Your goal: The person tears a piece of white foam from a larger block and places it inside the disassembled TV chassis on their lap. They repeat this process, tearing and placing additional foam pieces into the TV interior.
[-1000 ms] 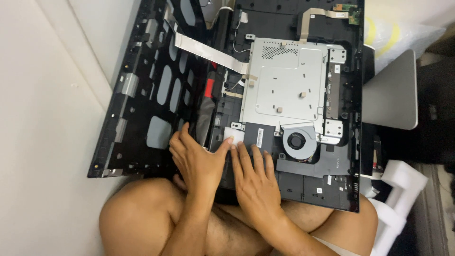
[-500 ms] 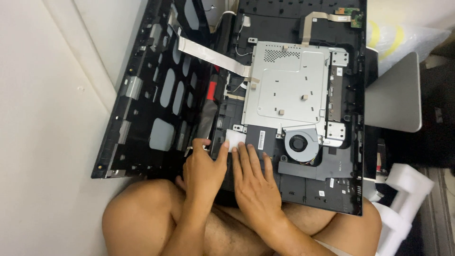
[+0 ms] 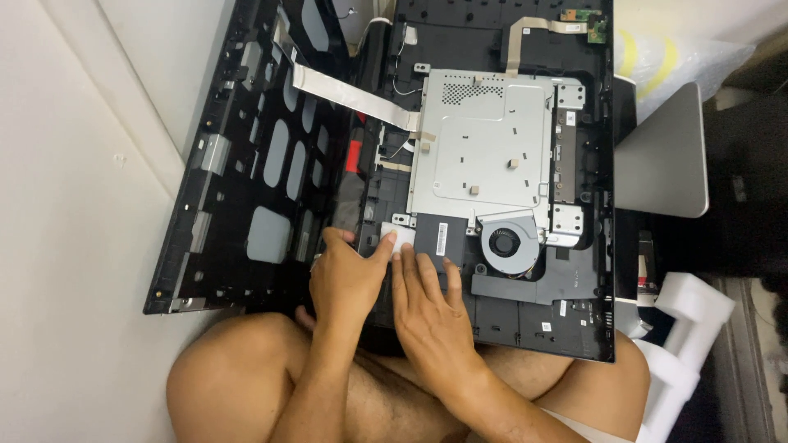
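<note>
With the black plastic rear cover [image 3: 254, 164] already swung aside, left hand [image 3: 349, 279] and right hand [image 3: 431, 316] lay flat, grasping nothing, on the black chassis [image 3: 525, 308]; the grey metal shield [image 3: 484, 148] remained fitted.

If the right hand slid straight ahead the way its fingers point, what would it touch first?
Probably the silver metal shield plate: the right hand points up across the black panel, fingertips beside a small white label. The round fan sits just to its right. Depth is unclear.

Count, as seen from my position: one opened computer chassis [image 3: 525, 328], one detached black back cover [image 3: 246, 164], one metal shield plate [image 3: 484, 148], one cooling fan [image 3: 502, 244], one flat ribbon cable [image 3: 353, 94], two white foam blocks [image 3: 689, 299].
</note>
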